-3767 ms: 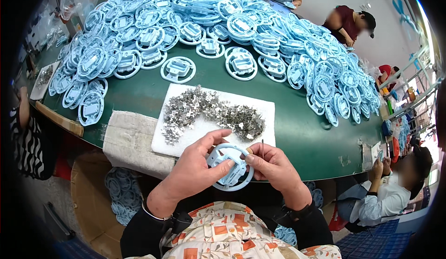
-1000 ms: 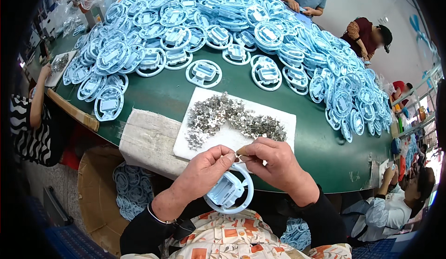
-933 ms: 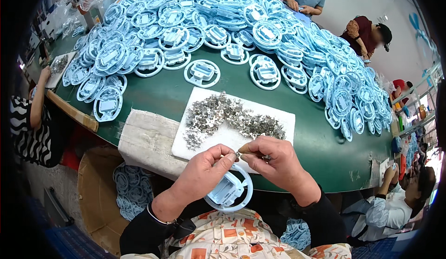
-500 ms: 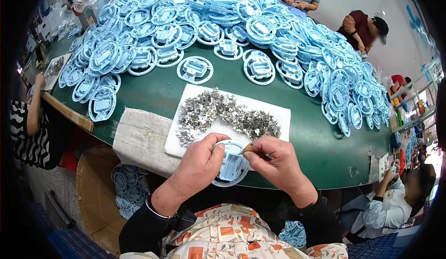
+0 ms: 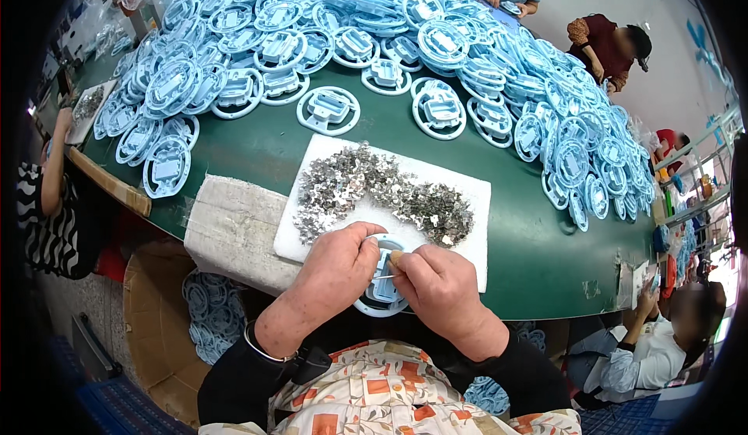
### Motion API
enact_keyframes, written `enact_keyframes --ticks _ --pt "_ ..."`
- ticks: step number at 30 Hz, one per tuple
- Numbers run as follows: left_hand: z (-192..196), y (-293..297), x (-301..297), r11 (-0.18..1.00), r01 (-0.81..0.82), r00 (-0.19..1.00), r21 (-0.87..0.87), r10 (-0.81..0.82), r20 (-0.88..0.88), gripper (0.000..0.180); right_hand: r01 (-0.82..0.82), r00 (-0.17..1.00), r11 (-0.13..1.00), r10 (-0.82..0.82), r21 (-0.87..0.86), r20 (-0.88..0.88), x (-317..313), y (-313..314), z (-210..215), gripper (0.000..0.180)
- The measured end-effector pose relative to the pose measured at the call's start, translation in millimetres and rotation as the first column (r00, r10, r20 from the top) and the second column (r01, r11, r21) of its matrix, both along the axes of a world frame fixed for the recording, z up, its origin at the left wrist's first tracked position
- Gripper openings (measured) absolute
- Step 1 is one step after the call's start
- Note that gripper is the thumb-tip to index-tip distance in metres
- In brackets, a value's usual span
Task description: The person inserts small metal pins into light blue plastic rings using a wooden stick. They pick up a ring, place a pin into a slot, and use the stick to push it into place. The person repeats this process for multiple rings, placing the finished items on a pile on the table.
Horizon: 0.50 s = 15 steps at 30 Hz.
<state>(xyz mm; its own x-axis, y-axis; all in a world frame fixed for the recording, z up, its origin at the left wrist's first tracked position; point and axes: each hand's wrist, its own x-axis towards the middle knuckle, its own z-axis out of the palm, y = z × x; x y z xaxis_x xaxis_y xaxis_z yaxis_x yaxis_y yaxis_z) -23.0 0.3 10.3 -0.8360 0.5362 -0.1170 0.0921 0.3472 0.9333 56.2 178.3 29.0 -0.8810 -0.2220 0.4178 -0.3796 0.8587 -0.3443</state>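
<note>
My left hand [image 5: 331,271] grips a light-blue round plastic part [image 5: 382,290] by its left rim, thumb on top. The part has an outer ring with a raised boxy middle, and is held at the table's near edge. My right hand [image 5: 446,291] is closed over the part's right side, pinching a thin metal rod [image 5: 383,277] that points left across the boxy middle. A tan covering shows at the right fingertips. Just beyond both hands, small silver metal pieces [image 5: 335,189] lie heaped on a white foam board [image 5: 478,201].
A large heap of light-blue parts [image 5: 366,10] covers the far side of the green table [image 5: 545,259]. A cloth-covered block [image 5: 230,221] sits left of the board. On the floor at left, a cardboard box [image 5: 148,341] holds more parts. Several people work around the table.
My right hand has shifted left and slightly lower, over the blue part. The thin metal rod now shows across the part's middle. My left hand keeps its hold.
</note>
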Motion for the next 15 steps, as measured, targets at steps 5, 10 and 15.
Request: enact_keyframes --ticks 5,10,15 --pt "-2.6 0.4 -0.7 1.000 -0.012 1.000 0.019 0.012 0.008 0.031 -0.020 0.995 0.999 0.023 -0.036 0.099 6.7 4.5 13.0 0.035" --pt "-6.6 0.8 -1.1 0.999 -0.028 1.000 0.022 0.028 0.003 0.031 -0.094 0.969 0.986 0.059 0.138 0.238 14.2 7.0 16.5 0.046" --pt "-2.8 1.9 -0.6 0.999 -0.012 1.000 0.037 0.012 -0.004 0.031 0.052 0.964 0.996 -0.069 0.073 0.256 14.5 19.5 23.3 0.040"
